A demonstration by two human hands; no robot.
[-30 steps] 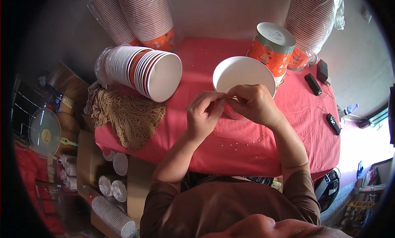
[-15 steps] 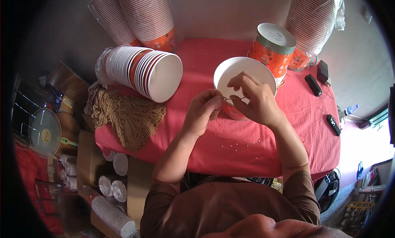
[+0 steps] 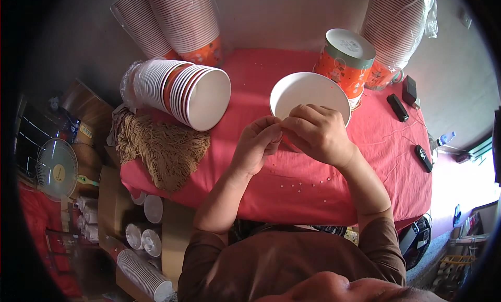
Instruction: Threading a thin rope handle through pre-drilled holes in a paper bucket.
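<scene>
Over the near rim of an upright paper bucket [image 3: 300,89], white inside and orange outside, my two hands meet. My left hand [image 3: 258,145] is closed, thumb and forefinger pinched on a thin cord. Fingers curled, my right hand [image 3: 323,135] presses against those fingertips at the same cord. The cord itself is mostly hidden by the fingers now. To the left lies a heap of tan cords [image 3: 164,150], hanging partly over the table's front edge. Small white beads [image 3: 300,184] are scattered on the red cloth in front of my hands.
Nested paper buckets [image 3: 210,99] lie sideways at left. An upside-down orange bucket [image 3: 347,67] tops a stack behind the upright one. Tall wrapped stacks [image 3: 182,20] stand at the back left, and another [image 3: 396,36] back right. Black devices [image 3: 397,108] lie on the red tablecloth [image 3: 250,192].
My right hand has turned and closed in on my left fingertips, its fingers curling down. The short length of cord that showed between the hands is now covered. My left hand stays nearly in place.
</scene>
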